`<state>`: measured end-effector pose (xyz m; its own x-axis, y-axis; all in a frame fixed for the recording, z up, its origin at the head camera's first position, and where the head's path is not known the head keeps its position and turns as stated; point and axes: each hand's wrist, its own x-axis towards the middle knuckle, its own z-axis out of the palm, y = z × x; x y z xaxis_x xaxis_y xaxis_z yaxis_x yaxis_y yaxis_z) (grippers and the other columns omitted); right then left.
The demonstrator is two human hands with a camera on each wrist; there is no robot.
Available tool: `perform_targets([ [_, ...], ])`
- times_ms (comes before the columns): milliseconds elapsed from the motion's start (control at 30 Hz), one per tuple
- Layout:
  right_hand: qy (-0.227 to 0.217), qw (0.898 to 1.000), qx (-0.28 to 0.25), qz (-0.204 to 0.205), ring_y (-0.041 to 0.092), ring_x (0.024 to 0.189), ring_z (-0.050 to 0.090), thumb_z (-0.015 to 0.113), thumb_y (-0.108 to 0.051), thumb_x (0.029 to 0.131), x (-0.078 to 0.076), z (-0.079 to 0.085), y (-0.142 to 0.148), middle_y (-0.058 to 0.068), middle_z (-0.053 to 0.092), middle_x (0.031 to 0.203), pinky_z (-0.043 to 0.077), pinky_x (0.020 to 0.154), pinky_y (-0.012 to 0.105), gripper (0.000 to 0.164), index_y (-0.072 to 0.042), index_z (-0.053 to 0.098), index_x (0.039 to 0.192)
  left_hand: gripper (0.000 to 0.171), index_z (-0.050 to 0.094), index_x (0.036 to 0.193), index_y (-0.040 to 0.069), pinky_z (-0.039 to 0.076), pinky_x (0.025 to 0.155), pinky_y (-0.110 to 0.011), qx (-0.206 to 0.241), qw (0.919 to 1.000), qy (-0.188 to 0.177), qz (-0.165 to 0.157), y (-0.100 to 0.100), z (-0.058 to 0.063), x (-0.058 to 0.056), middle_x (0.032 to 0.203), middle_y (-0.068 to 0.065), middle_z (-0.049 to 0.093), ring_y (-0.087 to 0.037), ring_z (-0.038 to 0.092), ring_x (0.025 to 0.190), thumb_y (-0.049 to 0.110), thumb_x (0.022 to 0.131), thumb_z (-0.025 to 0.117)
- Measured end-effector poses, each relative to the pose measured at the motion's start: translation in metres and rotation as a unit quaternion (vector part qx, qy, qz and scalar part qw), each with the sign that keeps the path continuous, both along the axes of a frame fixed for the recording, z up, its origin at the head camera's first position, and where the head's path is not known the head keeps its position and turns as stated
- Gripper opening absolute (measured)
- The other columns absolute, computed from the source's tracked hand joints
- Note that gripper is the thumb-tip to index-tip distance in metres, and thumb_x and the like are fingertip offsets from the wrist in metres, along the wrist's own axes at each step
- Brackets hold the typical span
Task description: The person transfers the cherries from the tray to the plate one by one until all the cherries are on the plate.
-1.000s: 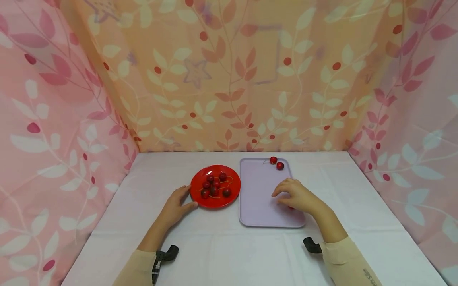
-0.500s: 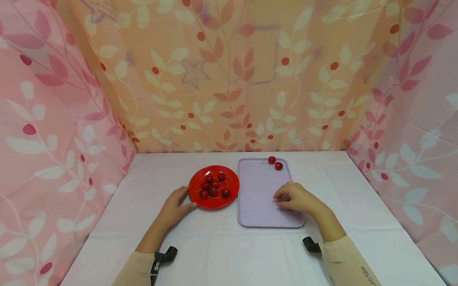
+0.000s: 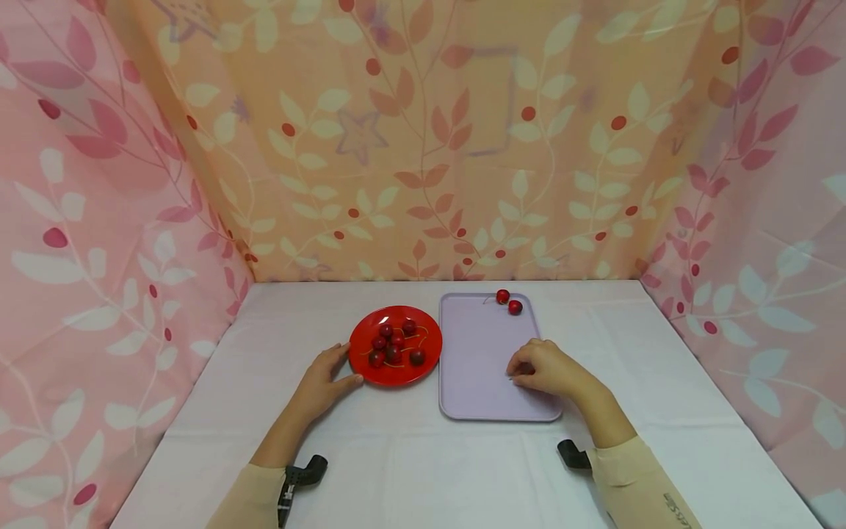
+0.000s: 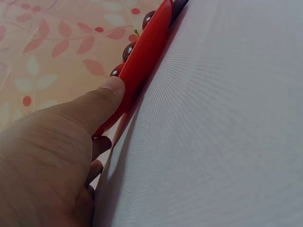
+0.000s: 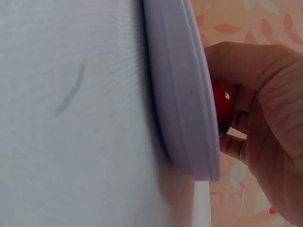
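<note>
A round red plate (image 3: 432,365) bears several dark red cherries (image 3: 417,357), some with stems. My left hand (image 3: 320,386) rests at its left edge, thumb and forefinger spread and touching the rim; in the left wrist view the thumb lies against the plate's side (image 4: 147,56). My right hand (image 3: 547,367) is low over the right part of a lilac tray (image 3: 472,382), thumb and fingertips drawn together. In the right wrist view these fingers are curled round a red cherry (image 5: 223,109) just inside the tray wall (image 5: 184,94). The head view hides that cherry beneath the hand.
Two more cherries (image 3: 509,302) lie at the tray's far right end. Plate and tray stand side by side on a white cloth (image 3: 396,470). Patterned curtains (image 3: 410,184) rise behind and on both sides.
My right thumb and fingers have drawn together round the cherry, which showed in part under the hand one second ago. The left hand and plate have stayed in place.
</note>
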<state>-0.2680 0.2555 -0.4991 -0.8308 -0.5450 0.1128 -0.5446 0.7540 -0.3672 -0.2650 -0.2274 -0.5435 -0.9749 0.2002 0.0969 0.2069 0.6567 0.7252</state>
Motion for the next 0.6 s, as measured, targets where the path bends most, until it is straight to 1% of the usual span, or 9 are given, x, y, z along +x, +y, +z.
perform_targets([
  [200,0.007,1.0,0.002,0.005,0.005,0.086,0.052,0.085,-0.017,0.082,0.001,0.002,-0.001,-0.021,0.065,0.081,0.041,0.083,0.037,0.012,-0.026,0.078,0.087,0.086,0.041,0.158,0.014,0.028,0.119,-0.064,-0.003,0.9999,-0.009,0.007,0.001,0.0,0.0,0.161,-0.014,0.042,-0.039,0.029,0.153,0.044,0.088,0.079],
  [400,0.012,1.0,0.008,-0.004,0.006,0.086,0.053,0.084,-0.018,0.083,0.001,0.005,-0.003,-0.023,0.064,0.08,0.04,0.089,0.041,0.012,-0.028,0.077,0.085,0.086,0.041,0.158,0.013,0.028,0.119,-0.065,-0.003,1.0,-0.001,0.002,0.0,0.0,-0.001,0.161,-0.015,0.042,-0.04,0.029,0.152,0.044,0.088,0.079],
  [600,0.028,0.999,-0.008,-0.021,0.01,0.088,0.055,0.083,-0.013,0.082,0.003,0.017,-0.005,-0.021,0.064,0.081,0.039,0.092,0.045,0.013,-0.025,0.078,0.085,0.085,0.041,0.158,0.014,0.028,0.118,-0.066,0.0,0.9999,-0.009,0.006,0.0,0.002,0.001,0.161,-0.015,0.041,-0.04,0.029,0.153,0.043,0.088,0.08],
])
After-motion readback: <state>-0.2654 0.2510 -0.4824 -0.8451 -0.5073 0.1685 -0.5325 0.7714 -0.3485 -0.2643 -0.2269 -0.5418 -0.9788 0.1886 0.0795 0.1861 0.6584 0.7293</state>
